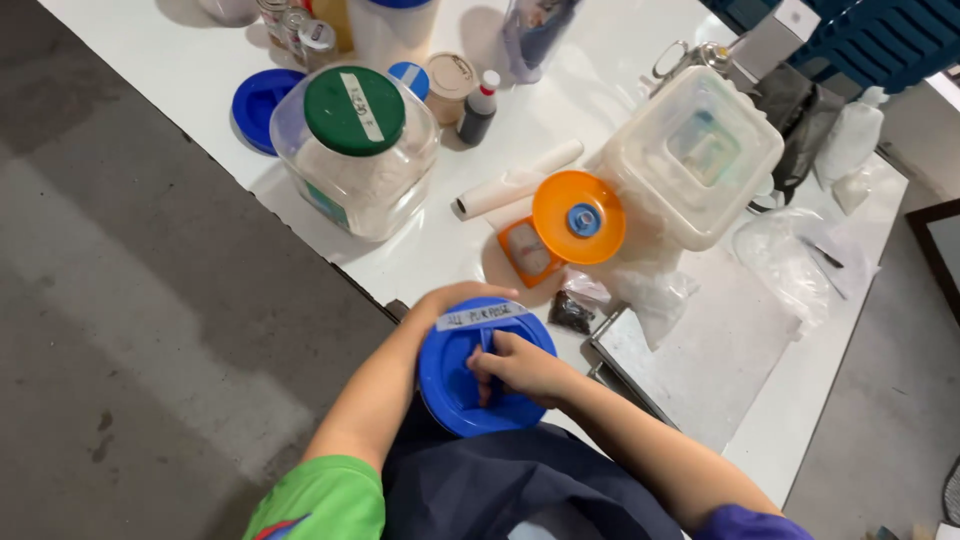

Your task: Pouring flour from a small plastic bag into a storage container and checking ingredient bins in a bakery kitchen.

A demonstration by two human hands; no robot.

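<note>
Blue lid (262, 107) is noted far left on the desk (200, 60), beside a clear jar (375, 190) capped in green. A paper roll (515, 180) and an orange lid (578, 217) lie mid-desk; a white tub (700, 150) is set to the right, with clear bags (790, 255) beyond. At the near edge, a large blue-lidded jar (450, 385) is held against the body. Left hand (455, 297) is wrapped round the lid's far rim, clenched on it. Right hand (520, 368) is laid on top, fingers closed on the raised centre bar. The lid is judged stiff, smooth plastic, likely slippery at the rim; the bar is judged the surest hold. The jar's weight cannot be told, its body being hidden.
</note>
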